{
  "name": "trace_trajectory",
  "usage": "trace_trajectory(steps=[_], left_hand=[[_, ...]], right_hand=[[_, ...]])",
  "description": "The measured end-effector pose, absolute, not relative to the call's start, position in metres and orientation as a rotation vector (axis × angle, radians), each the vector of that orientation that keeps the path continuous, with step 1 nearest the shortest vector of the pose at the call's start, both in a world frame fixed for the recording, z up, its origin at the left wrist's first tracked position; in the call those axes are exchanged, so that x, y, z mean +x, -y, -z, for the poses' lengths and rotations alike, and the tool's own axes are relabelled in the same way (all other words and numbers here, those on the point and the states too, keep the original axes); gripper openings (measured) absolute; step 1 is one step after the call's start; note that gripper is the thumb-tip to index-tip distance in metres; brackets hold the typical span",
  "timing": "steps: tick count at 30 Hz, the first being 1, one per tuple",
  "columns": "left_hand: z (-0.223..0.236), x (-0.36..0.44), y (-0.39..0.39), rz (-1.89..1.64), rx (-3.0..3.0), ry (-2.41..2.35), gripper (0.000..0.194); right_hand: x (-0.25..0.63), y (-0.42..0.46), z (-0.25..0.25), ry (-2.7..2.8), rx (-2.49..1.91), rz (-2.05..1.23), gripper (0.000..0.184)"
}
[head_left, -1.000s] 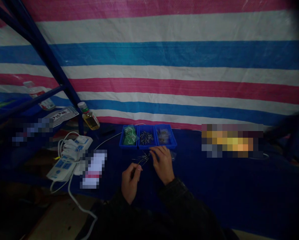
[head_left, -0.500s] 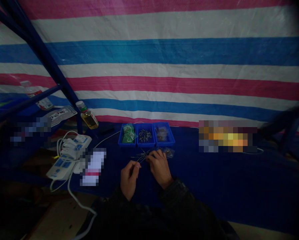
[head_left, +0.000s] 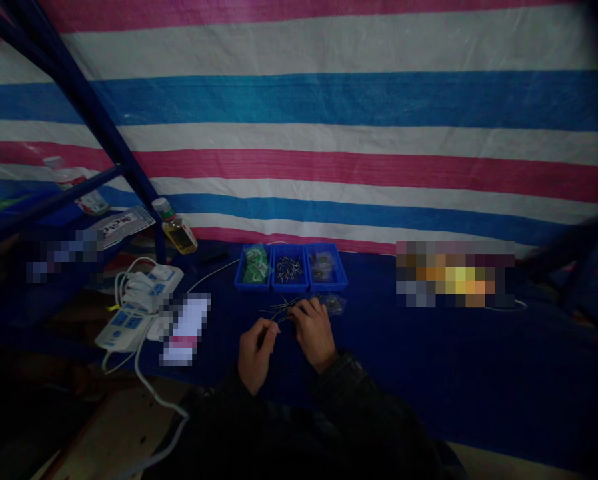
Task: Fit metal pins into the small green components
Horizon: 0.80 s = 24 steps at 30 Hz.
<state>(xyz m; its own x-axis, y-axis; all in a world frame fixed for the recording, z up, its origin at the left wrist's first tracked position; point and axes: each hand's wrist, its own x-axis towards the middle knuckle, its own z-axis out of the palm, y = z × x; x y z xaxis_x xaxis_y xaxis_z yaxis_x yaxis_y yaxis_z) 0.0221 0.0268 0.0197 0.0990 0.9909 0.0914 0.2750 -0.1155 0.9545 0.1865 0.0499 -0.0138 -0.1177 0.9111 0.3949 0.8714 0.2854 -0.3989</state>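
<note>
My left hand (head_left: 256,353) is closed in a pinch on a thin metal pin whose tip points up and to the right. My right hand (head_left: 313,330) rests on the dark blue cloth with its fingers curled over a small scatter of loose metal pins (head_left: 279,310); what it holds, if anything, is hidden. Just beyond the hands stand three small blue bins (head_left: 291,269): the left holds green packets (head_left: 253,265), the middle holds metal pins (head_left: 289,269), the right holds dark small parts. A clear little bag (head_left: 336,305) lies right of my right hand.
White power strips (head_left: 139,303) with cords lie at the left, next to a small bottle of yellow liquid (head_left: 176,230) and a blue metal frame (head_left: 103,133). A striped tarp (head_left: 329,133) hangs behind the table. Blurred objects sit at the right.
Both hands have drawn closer together, the right hand sliding left over the loose pins. The view shifted slightly downward.
</note>
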Motion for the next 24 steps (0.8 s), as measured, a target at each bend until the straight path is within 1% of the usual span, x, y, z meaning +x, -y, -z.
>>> trace_trajectory(steps=[3,8,14,16,20,24], left_hand=[[-0.02,0.023,-0.028,-1.074,1.532,-1.291,0.036],[-0.018,0.022,-0.031,-1.074,1.526,-1.292,0.035],[-0.012,0.019,-0.032,-1.047,1.541,-1.276,0.034],[-0.009,0.018,-0.032,-1.053,1.529,-1.275,0.035],[-0.005,0.017,-0.033,-1.081,1.508,-1.265,0.034],[-0.008,0.018,-0.033,-1.173,1.451,-1.309,0.027]], right_hand=[[0.186,-0.051,0.018,2.023,-1.579,-0.04,0.026],[0.184,-0.055,0.025,2.026,-1.525,0.012,0.029],[0.186,-0.055,0.017,1.994,-1.495,-0.168,0.033],[0.189,-0.054,0.013,1.969,-1.464,-0.223,0.031],[0.192,-0.045,0.007,1.913,-1.378,-0.274,0.02],[0.19,-0.029,0.004,1.787,-1.279,-0.3,0.021]])
